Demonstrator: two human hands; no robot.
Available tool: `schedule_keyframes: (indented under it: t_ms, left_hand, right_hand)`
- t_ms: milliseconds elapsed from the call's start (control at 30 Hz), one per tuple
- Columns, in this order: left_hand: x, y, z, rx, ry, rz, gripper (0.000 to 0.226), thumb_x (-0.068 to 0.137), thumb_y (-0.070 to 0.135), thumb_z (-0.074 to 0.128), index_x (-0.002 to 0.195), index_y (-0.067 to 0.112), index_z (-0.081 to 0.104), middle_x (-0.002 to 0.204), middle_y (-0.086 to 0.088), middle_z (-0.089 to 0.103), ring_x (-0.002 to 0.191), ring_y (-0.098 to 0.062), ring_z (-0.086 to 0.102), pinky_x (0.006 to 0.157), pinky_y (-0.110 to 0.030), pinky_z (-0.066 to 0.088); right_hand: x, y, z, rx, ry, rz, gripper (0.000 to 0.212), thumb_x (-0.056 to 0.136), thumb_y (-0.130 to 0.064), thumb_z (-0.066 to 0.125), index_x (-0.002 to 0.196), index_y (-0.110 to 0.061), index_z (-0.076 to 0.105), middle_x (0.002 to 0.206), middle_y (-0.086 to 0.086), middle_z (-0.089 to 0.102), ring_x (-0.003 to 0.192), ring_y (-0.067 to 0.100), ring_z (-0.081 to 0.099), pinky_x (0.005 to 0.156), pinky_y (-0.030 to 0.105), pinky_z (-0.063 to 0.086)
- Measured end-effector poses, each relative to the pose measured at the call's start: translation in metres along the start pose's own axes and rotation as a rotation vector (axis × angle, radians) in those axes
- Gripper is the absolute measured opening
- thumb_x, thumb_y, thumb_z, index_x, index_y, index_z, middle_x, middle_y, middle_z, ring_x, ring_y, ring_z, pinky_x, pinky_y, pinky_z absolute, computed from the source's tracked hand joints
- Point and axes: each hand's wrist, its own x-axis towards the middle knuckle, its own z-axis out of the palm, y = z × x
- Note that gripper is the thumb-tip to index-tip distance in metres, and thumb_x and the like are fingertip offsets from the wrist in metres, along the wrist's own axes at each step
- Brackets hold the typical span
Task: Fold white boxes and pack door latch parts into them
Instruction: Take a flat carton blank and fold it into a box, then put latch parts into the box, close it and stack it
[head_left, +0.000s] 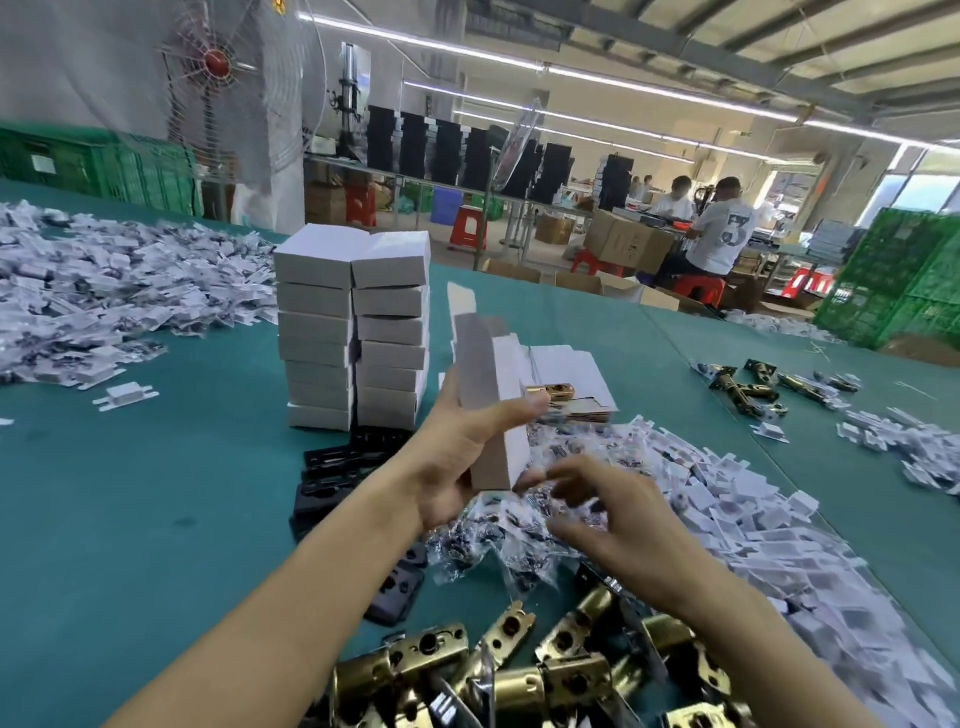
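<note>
The left hand (457, 452) holds the white box (493, 405) up in the mid of the frame. The box stands on end & leans a bit. The thumb lies across the front & the other fingers wrap round the back, so it's squeezed from both sides. The top flap is open, but I can't see inside, so can't tell if it's filled. The right hand (613, 509) is just below & right of the box btm. Its fingers are curled & close together, but it's blurry, so can't tell if it pinches anything.

What could go wrong, I think:
- Only one hand holds the box on end. A heavy part dropped in fast may push out the btm flap & fall.
- The little bags (519, 540) under the hands are shiny & heaped. A quick grab could get two, or none.
- The box stack (353, 332), left of the held box, is tall, 2 rows & not quite even. A bump from the arm might tip it.

Containers:
- The box stack is all shut boxes, so what's inside is hidden.
- The flat boxes (566, 374) behind the held box aren't folded. A gold part (550, 391) lies by the thumb tip.
- The green crates (893, 275) are at the right edge. Can't tell what's in them.

Loose on the green table (156, 493):
- brass latches (519, 670) along the btm of the frame
- black plates (332, 467) below the stack
- a white bag heap (104, 291) at upper left
</note>
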Motion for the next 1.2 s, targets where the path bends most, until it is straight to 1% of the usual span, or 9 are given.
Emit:
schedule_keyframes:
  t_ms: [100, 267, 433, 600, 733, 867, 1000, 1100, 1200]
  left_hand:
    - [0.001, -0.001, -0.002, 0.135, 0.054, 0.081, 0.095, 0.05, 0.029, 0.099, 0.132, 0.03, 0.052, 0.117, -0.003, 0.07, 0.101, -0.023, 0.071, 0.07, -0.042, 0.061]
    - [0.003, -0.006, -0.006, 0.371, 0.19, 0.119, 0.116, 0.038, 0.058, 0.096, 0.136, 0.025, 0.044, 0.117, 0.003, 0.065, 0.104, -0.02, 0.067, 0.093, -0.05, 0.056]
    - [0.003, -0.007, -0.005, 0.466, 0.223, 0.158, 0.11, 0.044, 0.08, 0.075, 0.137, 0.031, 0.044, 0.117, 0.011, 0.062, 0.104, -0.014, 0.065, 0.092, -0.052, 0.057]
    - [0.007, -0.009, -0.01, 0.459, 0.205, 0.185, 0.079, 0.061, 0.055, 0.081, 0.132, 0.032, 0.055, 0.117, 0.01, 0.066, 0.102, -0.014, 0.067, 0.088, -0.052, 0.059]
    - [0.01, -0.01, -0.014, 0.444, 0.21, 0.213, 0.057, 0.066, 0.042, 0.073, 0.121, 0.028, 0.062, 0.107, 0.008, 0.069, 0.082, -0.005, 0.069, 0.074, -0.048, 0.063]
    - [0.013, -0.018, -0.015, 0.468, 0.14, 0.242, 0.041, 0.067, 0.025, 0.071, 0.107, 0.028, 0.065, 0.104, -0.008, 0.068, 0.08, -0.03, 0.064, 0.069, -0.053, 0.058]
    - [0.015, -0.028, -0.019, 0.555, -0.017, 0.264, 0.058, 0.065, 0.018, 0.071, 0.119, 0.031, 0.058, 0.095, 0.004, 0.059, 0.07, -0.005, 0.058, 0.066, -0.038, 0.053]
    - [0.015, -0.032, -0.021, 0.608, -0.082, 0.227, 0.076, 0.064, 0.015, 0.071, 0.134, 0.035, 0.049, 0.103, 0.002, 0.058, 0.063, 0.001, 0.057, 0.059, -0.028, 0.049]
    - [0.015, -0.035, -0.019, 0.612, -0.157, 0.21, 0.073, 0.067, 0.013, 0.07, 0.134, 0.035, 0.05, 0.09, 0.0, 0.056, 0.055, -0.009, 0.05, 0.049, -0.027, 0.042]
  right_hand:
    - [-0.013, 0.006, -0.005, -0.093, -0.247, 0.018, 0.029, 0.09, -0.025, 0.066, 0.092, -0.052, 0.058, 0.103, -0.03, 0.058, 0.102, -0.012, 0.052, 0.097, 0.024, 0.047]
    - [-0.023, 0.013, -0.008, -0.281, -0.487, 0.016, 0.034, 0.081, -0.034, 0.061, 0.112, -0.045, 0.066, 0.124, -0.031, 0.048, 0.12, -0.004, 0.032, 0.106, 0.03, 0.029]
    - [-0.019, 0.007, -0.002, -0.453, -0.439, -0.059, 0.036, 0.082, -0.04, 0.067, 0.118, -0.044, 0.064, 0.123, -0.024, 0.05, 0.114, 0.005, 0.032, 0.094, 0.028, 0.026]
    - [-0.02, 0.009, -0.005, -0.389, -0.409, -0.05, 0.027, 0.087, -0.046, 0.066, 0.113, -0.041, 0.066, 0.122, -0.023, 0.048, 0.115, 0.001, 0.033, 0.101, 0.025, 0.03]
    - [-0.02, 0.015, -0.014, -0.119, -0.198, 0.059, 0.017, 0.086, -0.038, 0.069, 0.101, -0.033, 0.064, 0.113, -0.02, 0.052, 0.106, -0.006, 0.044, 0.099, 0.025, 0.041]
    - [-0.014, 0.01, -0.029, 0.203, 0.228, 0.136, 0.021, 0.079, -0.022, 0.078, 0.094, -0.029, 0.065, 0.093, -0.011, 0.067, 0.087, -0.003, 0.059, 0.076, 0.021, 0.043]
    - [0.001, -0.008, -0.04, 0.604, 0.544, 0.144, 0.046, 0.07, -0.031, 0.078, 0.11, -0.022, 0.059, 0.093, 0.002, 0.071, 0.091, 0.013, 0.07, 0.083, 0.031, 0.058]
    - [0.015, -0.024, -0.043, 0.593, 0.687, 0.065, 0.079, 0.07, -0.028, 0.081, 0.138, -0.026, 0.041, 0.088, 0.002, 0.072, 0.087, 0.011, 0.071, 0.079, 0.021, 0.056]
    - [0.028, -0.036, -0.041, 0.442, 0.72, -0.024, 0.088, 0.076, -0.015, 0.084, 0.142, -0.032, 0.029, 0.079, 0.001, 0.072, 0.074, 0.01, 0.071, 0.069, 0.019, 0.056]
